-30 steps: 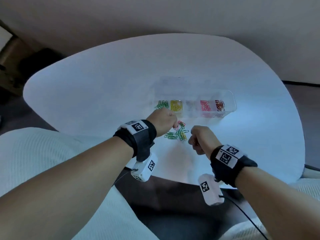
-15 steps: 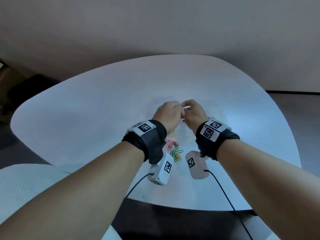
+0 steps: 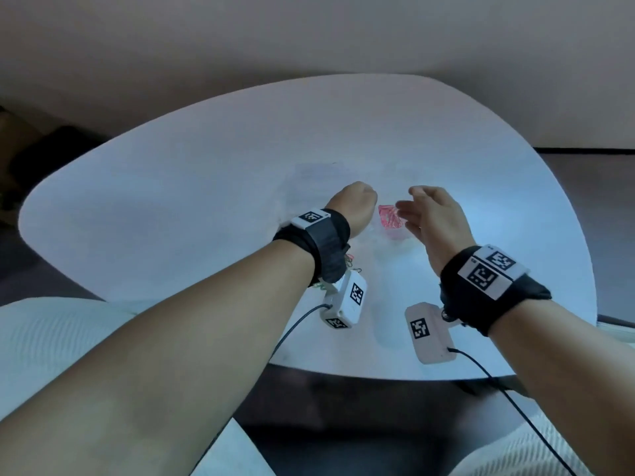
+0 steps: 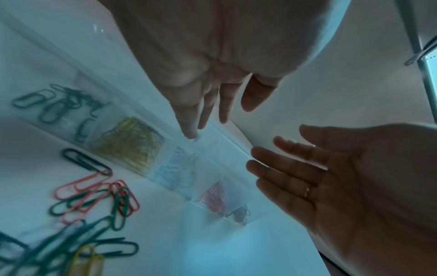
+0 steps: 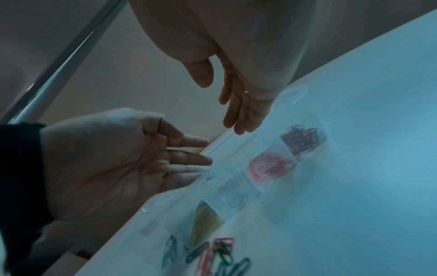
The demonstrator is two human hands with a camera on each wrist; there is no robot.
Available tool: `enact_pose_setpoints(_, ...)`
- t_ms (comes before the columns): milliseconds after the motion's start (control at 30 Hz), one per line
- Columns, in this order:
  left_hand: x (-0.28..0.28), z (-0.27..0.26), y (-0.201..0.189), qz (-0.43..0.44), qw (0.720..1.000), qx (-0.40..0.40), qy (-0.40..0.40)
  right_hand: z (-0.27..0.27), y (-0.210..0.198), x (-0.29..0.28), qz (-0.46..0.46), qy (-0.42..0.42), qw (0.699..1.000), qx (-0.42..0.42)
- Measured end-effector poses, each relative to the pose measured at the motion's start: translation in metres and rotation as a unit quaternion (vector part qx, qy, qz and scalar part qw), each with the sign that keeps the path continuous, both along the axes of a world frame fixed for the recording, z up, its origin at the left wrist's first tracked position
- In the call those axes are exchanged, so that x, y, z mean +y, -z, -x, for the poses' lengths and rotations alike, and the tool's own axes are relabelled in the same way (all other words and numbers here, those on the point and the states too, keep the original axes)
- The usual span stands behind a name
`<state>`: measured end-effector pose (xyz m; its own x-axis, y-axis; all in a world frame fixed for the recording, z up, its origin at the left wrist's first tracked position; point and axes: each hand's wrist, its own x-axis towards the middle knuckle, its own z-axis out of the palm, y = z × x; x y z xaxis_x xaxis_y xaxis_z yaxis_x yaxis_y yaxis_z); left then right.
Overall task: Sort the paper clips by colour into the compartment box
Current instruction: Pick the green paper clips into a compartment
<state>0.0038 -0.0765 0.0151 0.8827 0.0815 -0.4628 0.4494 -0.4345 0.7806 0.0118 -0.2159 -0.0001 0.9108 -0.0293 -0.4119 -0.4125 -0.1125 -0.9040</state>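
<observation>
Both hands, left [image 4: 212, 78] and right [image 4: 331, 179], spread, holding nothing; wrist views show compartment box [image 4: 212, 168] rows, head view only pink clips [image 3: 390, 217].

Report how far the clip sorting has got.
Mostly done: the compartment box already holds green, yellow, pale, pink and dark red groups. In hand: nothing. The left hand and right hand are both open above the box. Left: a loose pile of green, pink and yellow clips on the table.
</observation>
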Motion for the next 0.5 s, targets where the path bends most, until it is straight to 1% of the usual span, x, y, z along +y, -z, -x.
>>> enact_pose_setpoints(67, 0.004, 0.006, -0.001, 0.018, 1.000, 0.000, 0.014, 0.008, -0.002, -0.008, 0.035, -0.021, 0.999, -0.013)
enact_pose_setpoints(133, 0.009, 0.015, -0.004, 0.023, 1.000, -0.011, 0.006, 0.019, -0.003, -0.011, 0.083, -0.061, 0.994, -0.032)
enact_pose_setpoints(200, 0.015, 0.026, -0.007, 0.009, 0.999, -0.044, -0.009, 0.032, -0.001, -0.011, 0.156, -0.110, 0.980, -0.058)
enact_pose_setpoints(233, 0.018, 0.032, -0.009, -0.002, 0.998, -0.059, -0.018, 0.039, 0.001, -0.010, 0.204, -0.142, 0.966, -0.074)
enact_pose_setpoints(267, 0.021, 0.040, -0.009, -0.016, 0.997, -0.070, -0.021, 0.046, 0.004, -0.009, 0.255, -0.184, 0.945, -0.090)
enact_pose_setpoints(333, 0.027, 0.058, -0.006, -0.052, 0.996, -0.073, -0.008, 0.060, 0.013, -0.005, 0.340, -0.281, 0.890, -0.119)
enact_pose_setpoints(400, 0.033, 0.077, 0.004, -0.095, 0.994, -0.053, 0.016, 0.070, 0.025, -0.001, 0.375, -0.358, 0.846, -0.129)
enact_pose_setpoints(500, 0.039, 0.098, 0.024, -0.170, 0.983, 0.011, 0.074, 0.075, 0.039, 0.004, 0.417, -0.430, 0.789, -0.135)
